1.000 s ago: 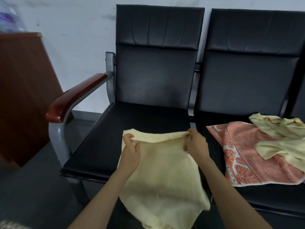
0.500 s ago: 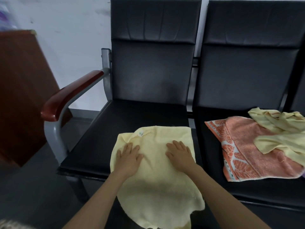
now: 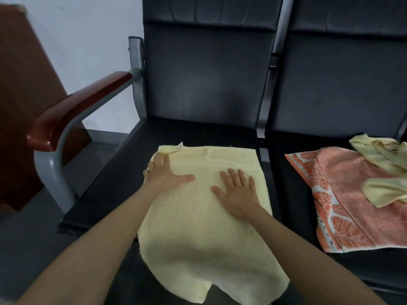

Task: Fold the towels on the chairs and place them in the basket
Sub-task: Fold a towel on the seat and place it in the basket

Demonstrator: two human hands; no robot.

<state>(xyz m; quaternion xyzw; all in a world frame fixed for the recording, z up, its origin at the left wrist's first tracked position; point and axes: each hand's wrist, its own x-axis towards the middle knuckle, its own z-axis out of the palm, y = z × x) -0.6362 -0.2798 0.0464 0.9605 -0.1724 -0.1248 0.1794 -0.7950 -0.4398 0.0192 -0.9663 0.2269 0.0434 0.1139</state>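
Observation:
A pale yellow towel [image 3: 198, 227] lies spread on the seat of the left black chair [image 3: 123, 170], its near end hanging over the seat's front edge. My left hand [image 3: 164, 172] lies flat on the towel's far left part, fingers reaching toward a turned-up corner. My right hand [image 3: 239, 188] presses flat on the towel's right half, fingers spread. On the right chair [image 3: 286, 183] lies an orange patterned towel [image 3: 343, 201] with a crumpled yellow towel [image 3: 383, 172] on top of it. No basket is in view.
A red-brown wooden armrest [image 3: 77, 106] on a grey metal frame stands left of the seat. A brown wooden cabinet [image 3: 24, 89] stands at the far left against the white wall. Dark floor lies below the chairs.
Both hands let go of the towel's top edge and laid it on the seat, then flattened on it. My left hand has since slid toward the far left corner.

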